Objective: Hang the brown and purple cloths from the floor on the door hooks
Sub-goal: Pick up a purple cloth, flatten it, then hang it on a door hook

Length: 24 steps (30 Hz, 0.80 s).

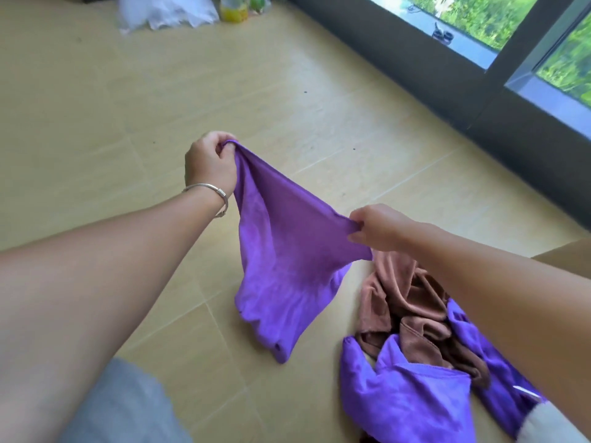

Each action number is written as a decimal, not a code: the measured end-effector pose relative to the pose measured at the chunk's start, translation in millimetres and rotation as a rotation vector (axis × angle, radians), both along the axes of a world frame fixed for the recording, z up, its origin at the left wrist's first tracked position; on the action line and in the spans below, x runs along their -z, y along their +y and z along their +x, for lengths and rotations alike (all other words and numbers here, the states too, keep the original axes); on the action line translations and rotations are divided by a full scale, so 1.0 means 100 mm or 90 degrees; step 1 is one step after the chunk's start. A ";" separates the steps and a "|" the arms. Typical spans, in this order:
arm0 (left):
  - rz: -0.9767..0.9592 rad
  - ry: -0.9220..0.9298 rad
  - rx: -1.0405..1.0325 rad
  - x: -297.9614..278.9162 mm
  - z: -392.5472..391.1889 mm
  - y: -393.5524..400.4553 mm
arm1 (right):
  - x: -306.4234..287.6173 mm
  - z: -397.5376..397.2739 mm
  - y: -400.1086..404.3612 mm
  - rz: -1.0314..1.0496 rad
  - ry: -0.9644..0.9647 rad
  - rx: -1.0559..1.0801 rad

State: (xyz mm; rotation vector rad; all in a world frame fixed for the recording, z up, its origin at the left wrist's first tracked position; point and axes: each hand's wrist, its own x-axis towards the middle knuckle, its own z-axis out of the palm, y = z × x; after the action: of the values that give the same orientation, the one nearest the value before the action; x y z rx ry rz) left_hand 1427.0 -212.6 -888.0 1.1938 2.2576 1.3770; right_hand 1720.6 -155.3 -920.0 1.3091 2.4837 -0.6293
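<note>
1. Purple cloth (287, 266), the one I am working with, is lifted off the tiled floor (96, 107) and stretched between my two hands, just left of the cloth pile (415, 346); its lower end hangs close to the floor, and I cannot tell whether it touches.
2. My left hand (208, 164) is raised, its fingers (228, 148) curled tight round one bunched corner. A silver bangle (211, 190) sits on that wrist.
3. My right hand (377, 227) is lower, directly above the pile, and pinches the opposite corner of the top edge.
4. The pile holds a crumpled brown cloth (406, 305) with more purple cloth (409, 398) lying over and around it, all on the floor.
5. I judge the step in hand to be opening this cloth out so it can go on a hook. To do it well I would keep both corner grips firm, pull the top edge taut and raise it so the tail clears the floor.
6. No door hooks show in this view; a dark window frame (431, 65) runs beyond the pile, so I would have to turn and find the hooks first.
7. Risk: the hanging tail could snag the pile as I lift.
</note>
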 end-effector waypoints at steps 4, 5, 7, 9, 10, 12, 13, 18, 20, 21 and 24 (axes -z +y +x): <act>-0.006 0.001 -0.016 -0.23 -0.27 -0.12 | -0.26 -0.13 0.08 0.044 0.056 0.063; -0.006 0.002 -0.022 -0.32 -0.33 -0.15 | -0.36 -0.18 0.11 0.059 0.065 0.076; -0.005 0.004 -0.036 -0.53 -0.46 -0.23 | -0.58 -0.29 0.17 0.094 0.086 0.103; -0.005 -0.003 -0.054 -0.78 -0.57 -0.33 | -0.85 -0.42 0.20 0.124 0.132 0.133; -0.006 -0.013 -0.063 -0.91 -0.62 -0.39 | -1.00 -0.48 0.21 0.130 0.157 0.152; -0.009 -0.040 -0.083 -1.21 -0.71 -0.54 | -1.33 -0.58 0.20 0.133 0.192 0.182; -0.014 -0.053 -0.094 -1.36 -0.76 -0.61 | -1.51 -0.62 0.18 0.135 0.200 0.190; -0.056 -0.078 -0.118 -2.17 -0.95 -0.98 | -2.47 -0.87 0.09 0.188 0.213 0.170; -0.064 -0.085 -0.129 -2.50 -1.03 -1.10 | -2.83 -0.99 0.06 0.206 0.229 0.155; -0.070 -0.085 -0.134 -2.67 -1.09 -1.15 | -3.00 -1.05 0.04 0.214 0.239 0.141; -0.097 -0.072 -0.152 -3.11 -1.28 -1.30 | -3.44 -1.23 0.02 0.198 0.254 0.083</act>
State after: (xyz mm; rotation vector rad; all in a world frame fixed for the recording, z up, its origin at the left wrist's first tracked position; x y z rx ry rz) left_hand 1299.0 -342.2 -576.5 0.7994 2.4350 1.2870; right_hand 1598.1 -153.7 -576.4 1.6005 2.9301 -0.5988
